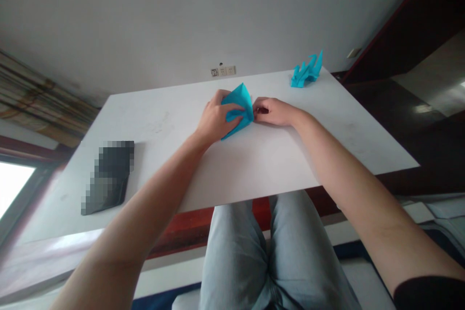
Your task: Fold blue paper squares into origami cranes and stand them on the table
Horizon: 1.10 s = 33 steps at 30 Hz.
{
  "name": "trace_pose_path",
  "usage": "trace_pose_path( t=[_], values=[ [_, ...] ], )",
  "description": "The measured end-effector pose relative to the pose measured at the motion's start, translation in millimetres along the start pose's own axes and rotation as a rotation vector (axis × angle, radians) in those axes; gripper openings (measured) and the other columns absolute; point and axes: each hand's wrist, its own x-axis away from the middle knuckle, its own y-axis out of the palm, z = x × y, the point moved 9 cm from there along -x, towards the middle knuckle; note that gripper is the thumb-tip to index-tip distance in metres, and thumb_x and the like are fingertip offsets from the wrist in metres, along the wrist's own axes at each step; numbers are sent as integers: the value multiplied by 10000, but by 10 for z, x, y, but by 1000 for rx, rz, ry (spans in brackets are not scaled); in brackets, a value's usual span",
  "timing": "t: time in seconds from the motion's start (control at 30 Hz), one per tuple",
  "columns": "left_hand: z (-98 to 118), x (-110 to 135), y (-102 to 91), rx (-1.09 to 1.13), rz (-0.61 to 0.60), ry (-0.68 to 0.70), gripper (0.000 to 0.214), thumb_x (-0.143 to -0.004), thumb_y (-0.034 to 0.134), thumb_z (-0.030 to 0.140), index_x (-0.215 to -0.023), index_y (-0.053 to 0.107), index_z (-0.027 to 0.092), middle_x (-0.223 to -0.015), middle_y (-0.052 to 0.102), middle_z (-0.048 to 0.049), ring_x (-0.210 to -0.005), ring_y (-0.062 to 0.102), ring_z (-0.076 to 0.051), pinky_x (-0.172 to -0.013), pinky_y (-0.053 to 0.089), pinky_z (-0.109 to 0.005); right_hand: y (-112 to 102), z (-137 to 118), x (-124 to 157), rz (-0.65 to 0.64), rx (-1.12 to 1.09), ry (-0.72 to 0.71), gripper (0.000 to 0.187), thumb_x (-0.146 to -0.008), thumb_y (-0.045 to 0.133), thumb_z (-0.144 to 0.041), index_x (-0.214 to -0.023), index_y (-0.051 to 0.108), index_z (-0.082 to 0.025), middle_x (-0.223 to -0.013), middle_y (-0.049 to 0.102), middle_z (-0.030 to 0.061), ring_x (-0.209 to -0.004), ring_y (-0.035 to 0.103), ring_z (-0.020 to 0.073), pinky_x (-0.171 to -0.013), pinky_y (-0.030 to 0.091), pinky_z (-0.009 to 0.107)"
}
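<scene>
A partly folded sheet of blue origami paper [242, 96] stands tilted just above the white table, near its middle. My left hand [218, 115] grips it from the left, with the thumb and a finger across the near face and the other fingers partly behind the paper. At the paper's right edge, my right hand [271, 110] is closed with its fingertips pinched against the lower right corner. Its fingertips are partly hidden, so the exact hold there is hard to see.
The white table [174, 155] carries a folded blue origami figure [306, 72] at its far right corner. Toward the left edge lies a dark, partly pixelated flat device [125, 174]. A wall with sockets [223, 71] rises behind the table, and a curtain [36, 101] hangs at left.
</scene>
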Motion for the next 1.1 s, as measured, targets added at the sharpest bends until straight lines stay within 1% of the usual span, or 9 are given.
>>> trace_pose_path(
  t=[0.07, 0.13, 0.27, 0.4, 0.5, 0.67, 0.77, 0.93, 1.1],
  values=[
    [-20, 9, 67, 2, -44, 8, 366, -1000, 770, 355, -1346, 877, 299, -1594, 582, -146, -1495, 626, -384, -1310, 545, -580, -1, 21, 2, 1, 6, 31, 151, -841, 821, -326, -950, 791, -227, -991, 778, 59, -925, 696, 252, -873, 531, 370],
    [-51, 19, 112, 16, -75, -9, 463, -1001, 777, 364, -1455, 837, 301, -1617, 554, -164, -1481, 638, -386, -1308, 552, -583, -3, 38, 14, 3, -8, 72, 183, -824, 839, -301, -970, 756, -229, -958, 770, 50, -867, 671, 238, -818, 523, 358],
    [-93, 30, 168, 32, -131, -44, 574, -1029, 748, 372, -1600, 751, 314, -1609, 548, -181, -1401, 681, -378, -1284, 571, -602, -3, 5, 35, 11, -56, 86, 277, -818, 896, -357, -986, 704, -249, -946, 757, 40, -848, 648, 239, -787, 521, 359],
    [-72, 34, 190, 28, -175, -26, 528, -1056, 682, 328, -1575, 776, 318, -1642, 526, -187, -1441, 651, -399, -1286, 561, -652, 1, -25, 40, 19, -67, 70, 369, -828, 931, -464, -996, 676, -257, -943, 743, 31, -834, 629, 235, -771, 514, 363],
    [-36, 39, 190, 42, -197, -2, 477, -1073, 678, 360, -1531, 806, 332, -1673, 515, -183, -1502, 599, -422, -1302, 531, -694, -11, -38, 47, 27, -75, 62, 453, -794, 972, -499, -1038, 673, -262, -954, 743, 29, -843, 633, 239, -766, 524, 369],
    [-15, 56, 233, 40, -246, 10, 531, -1086, 642, 341, -1606, 753, 354, -1732, 499, -187, -1589, 519, -430, -1293, 514, -689, -8, -70, 67, -23, -87, 56, 552, -728, 1025, -524, -1087, 692, -271, -940, 736, 36, -864, 643, 269, -761, 542, 396],
    [-29, 66, 263, 18, -260, 0, 545, -1090, 624, 331, -1622, 744, 347, -1733, 490, -195, -1592, 512, -448, -1297, 490, -702, -19, -64, 75, -22, -80, 62, 546, -737, 1012, -550, -1077, 700, -259, -957, 738, 44, -873, 644, 268, -782, 544, 398],
    [-18, 74, 267, 20, -271, -8, 642, -1061, 640, 327, -1701, 667, 375, -1693, 478, -184, -1614, 487, -440, -1334, 439, -688, -39, -32, 66, 19, -94, 70, 506, -777, 977, -567, -1078, 718, -254, -985, 777, 54, -875, 649, 265, -798, 550, 391],
    [-15, 74, 273, 20, -295, -26, 818, -1012, 655, 346, -1816, 510, 360, -1619, 499, -191, -1558, 510, -441, -1332, 414, -696, -15, -32, 48, 2, -79, 91, 514, -749, 984, -596, -1046, 730, -262, -924, 750, 48, -863, 651, 277, -792, 542, 403]
  ],
)
